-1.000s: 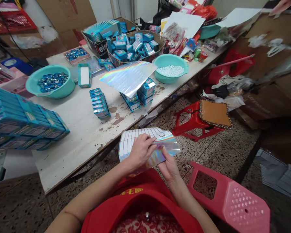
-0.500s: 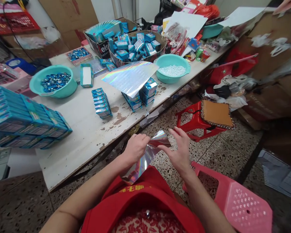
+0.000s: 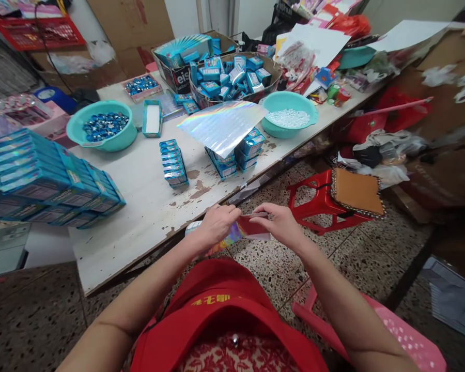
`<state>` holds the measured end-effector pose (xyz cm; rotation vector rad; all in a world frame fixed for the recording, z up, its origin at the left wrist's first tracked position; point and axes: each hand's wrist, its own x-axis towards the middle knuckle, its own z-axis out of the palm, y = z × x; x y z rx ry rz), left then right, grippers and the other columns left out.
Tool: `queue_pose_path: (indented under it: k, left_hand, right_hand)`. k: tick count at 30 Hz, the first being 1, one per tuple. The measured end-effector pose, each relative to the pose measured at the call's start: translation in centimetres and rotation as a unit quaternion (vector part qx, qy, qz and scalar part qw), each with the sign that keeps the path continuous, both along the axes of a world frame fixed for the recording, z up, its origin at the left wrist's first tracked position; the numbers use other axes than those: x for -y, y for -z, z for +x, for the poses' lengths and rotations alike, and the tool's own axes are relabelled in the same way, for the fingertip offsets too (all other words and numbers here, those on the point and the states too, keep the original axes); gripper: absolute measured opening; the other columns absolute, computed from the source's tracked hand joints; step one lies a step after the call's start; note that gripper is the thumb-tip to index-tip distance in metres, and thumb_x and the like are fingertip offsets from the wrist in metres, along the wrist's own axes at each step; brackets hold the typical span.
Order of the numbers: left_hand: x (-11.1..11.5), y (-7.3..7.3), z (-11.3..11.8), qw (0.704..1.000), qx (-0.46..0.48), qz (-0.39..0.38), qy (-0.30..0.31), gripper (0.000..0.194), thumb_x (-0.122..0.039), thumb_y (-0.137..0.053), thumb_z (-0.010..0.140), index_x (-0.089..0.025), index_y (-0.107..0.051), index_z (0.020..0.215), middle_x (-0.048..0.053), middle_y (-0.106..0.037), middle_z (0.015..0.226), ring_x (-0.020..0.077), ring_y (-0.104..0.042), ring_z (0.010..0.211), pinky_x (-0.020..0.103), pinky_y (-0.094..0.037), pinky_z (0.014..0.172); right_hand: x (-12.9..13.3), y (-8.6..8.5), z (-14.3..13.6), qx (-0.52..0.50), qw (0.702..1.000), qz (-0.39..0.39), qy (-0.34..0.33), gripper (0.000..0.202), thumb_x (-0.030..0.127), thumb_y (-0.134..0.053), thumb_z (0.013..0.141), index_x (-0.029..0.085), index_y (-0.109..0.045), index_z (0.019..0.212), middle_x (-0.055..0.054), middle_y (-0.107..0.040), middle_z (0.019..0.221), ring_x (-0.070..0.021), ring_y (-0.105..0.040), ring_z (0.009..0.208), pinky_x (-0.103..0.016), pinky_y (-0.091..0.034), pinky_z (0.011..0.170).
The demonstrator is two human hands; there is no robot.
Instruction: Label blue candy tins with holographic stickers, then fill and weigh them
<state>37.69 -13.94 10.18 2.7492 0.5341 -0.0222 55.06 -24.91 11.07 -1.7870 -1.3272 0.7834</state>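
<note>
Held sheet (image 3: 232, 236) partly behind left hand (image 3: 217, 225).

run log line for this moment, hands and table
left hand: gripping shiny sheet | right hand: pinching its edge | table: row of blue boxes, teal bowl of white pieces

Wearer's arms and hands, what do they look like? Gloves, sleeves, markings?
Left hand and right hand are ungloved; no ring, watch or cable visible. Forearms bare, no sleeves in view. Between the arms: red apron with yellow lettering, over a red-and-cream patterned garment.
</note>
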Motion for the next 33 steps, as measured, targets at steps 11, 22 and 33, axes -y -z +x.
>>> queue_pose_path:
  k: [11, 22, 33]
  left_hand:
    - [-2.8, 2.2, -3.4, 0.973, -0.032, -0.157, -0.168, 0.022, -0.038, -0.052, 0.086, -0.024, -0.069, 0.084, 0.002, -0.068, 0.074, 0.0173, -0.059, 0.068, 0.025, -0.032, 0.057]
    - [-7.7, 5.6, -16.5, 0.94, -0.083, -0.149, -0.297, 0.027, -0.036, -0.045, 0.087, -0.022, -0.068, 0.089, 0.002, -0.071, 0.083, 0.0171, -0.06, 0.073, 0.024, -0.035, 0.062]
    - [-10.5, 11.7, -31.0, 0.898, -0.059, -0.108, -0.423, 0.028, -0.034, -0.042, 0.087, -0.023, -0.067, 0.09, 0.004, -0.072, 0.096, 0.0204, -0.064, 0.09, 0.026, -0.043, 0.077]
  right_hand:
    - [-0.6, 2.6, -0.1, -0.125, 0.984, -0.052, 0.112, 0.024, 0.041, -0.071, 0.064, 0.017, -0.067, 0.063, 0.0, -0.063, 0.057, -0.0127, -0.052, 0.055, -0.025, -0.039, 0.054]
    - [-6.4, 10.3, -3.6, -0.175, 0.981, -0.077, 0.026, 0.026, 0.038, -0.062, 0.068, 0.018, -0.072, 0.081, -0.005, -0.073, 0.08, -0.0194, -0.064, 0.074, -0.032, -0.048, 0.072]
    - [-16.9, 16.4, -15.6, -0.214, 0.962, -0.115, -0.121, 0.017, 0.033, -0.059, 0.071, 0.019, -0.064, 0.079, 0.001, -0.064, 0.066, -0.0143, -0.057, 0.063, -0.026, -0.044, 0.062]
